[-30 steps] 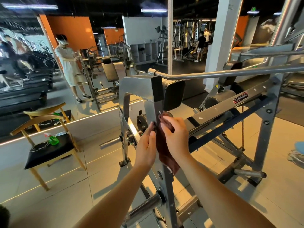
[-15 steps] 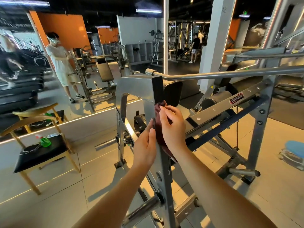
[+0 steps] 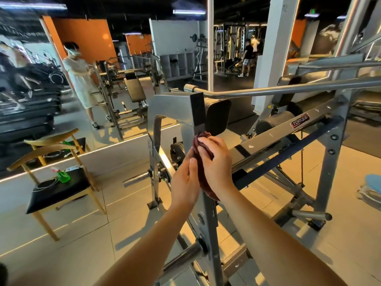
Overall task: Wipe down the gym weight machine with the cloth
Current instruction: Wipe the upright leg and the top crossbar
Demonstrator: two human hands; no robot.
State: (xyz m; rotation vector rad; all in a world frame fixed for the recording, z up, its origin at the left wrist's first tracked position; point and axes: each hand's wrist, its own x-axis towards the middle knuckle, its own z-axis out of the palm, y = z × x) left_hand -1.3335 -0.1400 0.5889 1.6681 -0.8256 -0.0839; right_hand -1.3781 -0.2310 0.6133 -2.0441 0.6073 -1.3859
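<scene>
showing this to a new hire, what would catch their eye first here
Centre frame, the right hand grips a dark red cloth against the weight machine's silver upright, the left hand resting beside it. At left, a green spray bottle rests on a black-seated wooden chair.

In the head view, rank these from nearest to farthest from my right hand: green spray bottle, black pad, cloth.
1. Cloth, gripped by the right hand.
2. Black pad, just above the hand.
3. Green spray bottle, on the chair far to the left.
</scene>
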